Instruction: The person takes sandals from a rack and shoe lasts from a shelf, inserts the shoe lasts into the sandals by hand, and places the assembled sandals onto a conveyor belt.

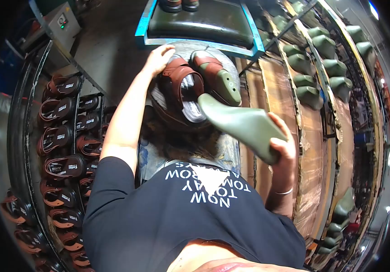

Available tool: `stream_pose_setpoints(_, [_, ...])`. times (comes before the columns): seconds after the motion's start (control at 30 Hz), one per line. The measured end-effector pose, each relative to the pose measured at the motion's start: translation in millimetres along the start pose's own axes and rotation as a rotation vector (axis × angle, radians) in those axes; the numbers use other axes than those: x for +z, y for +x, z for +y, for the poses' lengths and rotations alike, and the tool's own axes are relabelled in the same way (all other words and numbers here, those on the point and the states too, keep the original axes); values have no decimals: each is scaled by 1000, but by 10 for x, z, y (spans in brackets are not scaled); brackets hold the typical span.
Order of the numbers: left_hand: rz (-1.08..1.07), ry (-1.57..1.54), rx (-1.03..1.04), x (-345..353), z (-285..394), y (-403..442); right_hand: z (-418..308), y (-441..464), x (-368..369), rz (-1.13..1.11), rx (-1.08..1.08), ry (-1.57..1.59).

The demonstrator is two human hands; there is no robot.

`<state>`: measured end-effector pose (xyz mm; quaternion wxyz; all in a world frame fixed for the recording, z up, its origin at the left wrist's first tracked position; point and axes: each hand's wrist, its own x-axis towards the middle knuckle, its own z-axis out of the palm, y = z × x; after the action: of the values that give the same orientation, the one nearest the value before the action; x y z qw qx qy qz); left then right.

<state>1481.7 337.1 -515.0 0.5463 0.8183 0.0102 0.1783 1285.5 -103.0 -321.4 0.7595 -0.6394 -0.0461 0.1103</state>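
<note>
My right hand [283, 143] is wrapped around the wide end of a green shoe last [240, 120]. The last's narrow toe points up and left, towards the sandals. A brown strapped sandal [183, 79] with a black, printed insole lies in front of me, its open heel facing my body. At its far end my left hand [159, 60] is closed on the edge, the fingertips partly hidden. Just right of it sits a second brown sandal [206, 65]. A green last [226, 84] with small holes in its top is still inside that one.
Beyond the sandals stands a blue-framed conveyor [199, 25] with dark shoes [179, 5] on it. Racks of brown sandals [63, 138] line the left side. On the right, a shelf rack [276, 90] carries several green lasts [324, 45]. A grey control box [61, 25] stands back left.
</note>
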Motion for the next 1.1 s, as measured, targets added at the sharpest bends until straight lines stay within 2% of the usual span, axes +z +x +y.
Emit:
stream_pose_setpoints(0.07, [-62, 6, -106, 37, 154, -78, 218, 129, 192, -64, -27, -153])
stream_pose_setpoints(0.13, [-17, 15, -42, 109, 289, -220, 480, 283, 463, -95, -157, -329])
stream_pose_setpoints(0.17, [30, -19, -41, 197, 257, -266, 600, 357, 692, -90, -190, -287])
stream_pose_setpoints(0.27, [42, -111, -52, 328, 291, -388, 1267, 819, 1128, -43, -701, -602])
stream_pose_setpoints(0.3, [67, -104, -28, 291, 315, -414, 1318, 878, 1235, -42, -805, -639])
stream_pose_setpoints(0.43, [153, -5, 55, 145, 827, -836, 1419, 948, 1249, -140, -794, -583])
stream_pose_setpoints(0.47, [-14, -28, 24, 19, 1329, -1087, 1379, 976, 1192, -144, -778, -555])
stream_pose_setpoints(0.5, [-61, -30, 103, 50, 1453, -1295, 1333, 990, 1145, -146, -757, -526])
stream_pose_setpoints(0.53, [-9, -150, 63, 144, 1491, -1514, 1265, 1016, 1163, -142, -700, -494])
stream_pose_setpoints(0.57, [78, 7, 257, 172, 1617, -1615, 1208, 1063, 1155, -131, -688, -500])
stream_pose_setpoints(0.6, [67, -34, 239, 171, 1752, -1692, 1234, 1152, 1136, -141, -718, -448])
stream_pose_setpoints(0.63, [-3, 123, 378, 123, 1824, -1711, 1226, 1161, 1171, -169, -622, -295])
stream_pose_setpoints(0.67, [14, 121, 389, 168, 1868, -1794, 1316, 1206, 1168, -73, -743, -398])
stream_pose_setpoints(0.73, [49, 127, 379, 256, 1871, -1878, 1311, 1189, 1252, -30, -661, -307])
stream_pose_setpoints(0.83, [29, 120, 325, 358, 1774, -2022, 1477, 1234, 1231, 9, -677, -169])
stream_pose_setpoints(0.93, [158, 274, 552, 585, 1481, -2139, 1571, 1275, 1176, -21, -644, -145])
stream_pose_setpoints(0.97, [208, 233, 609, 623, 1366, -2182, 1572, 1242, 1216, 22, -620, -150])
stream_pose_setpoints(1.03, [196, 198, 622, 599, 1268, -2215, 1466, 1144, 1231, 71, -652, -351])
stream_pose_setpoints(1.1, [121, 45, 521, 458, 1373, -2202, 1346, 1013, 1057, -35, -734, -407])
